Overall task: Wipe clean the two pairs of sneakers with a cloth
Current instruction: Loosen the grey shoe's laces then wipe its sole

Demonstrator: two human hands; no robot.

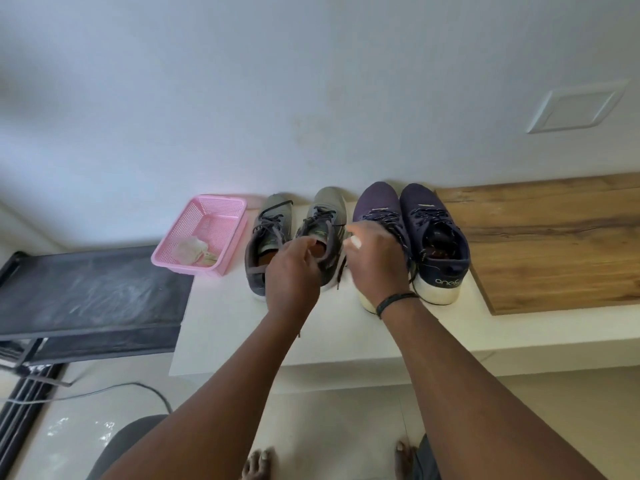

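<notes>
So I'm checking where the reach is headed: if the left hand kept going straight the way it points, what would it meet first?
Probably the right-hand grey sneaker: the left hand already sits at its opening, though depth is unclear.

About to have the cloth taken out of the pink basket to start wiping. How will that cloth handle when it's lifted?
The cloth lies crumpled in a corner of the pink basket, so it is probably floppy and will drape from the fingers. It looks thin and small, likely light. The perforated plastic basket also looks light, so it may shift if the cloth snags.
</notes>
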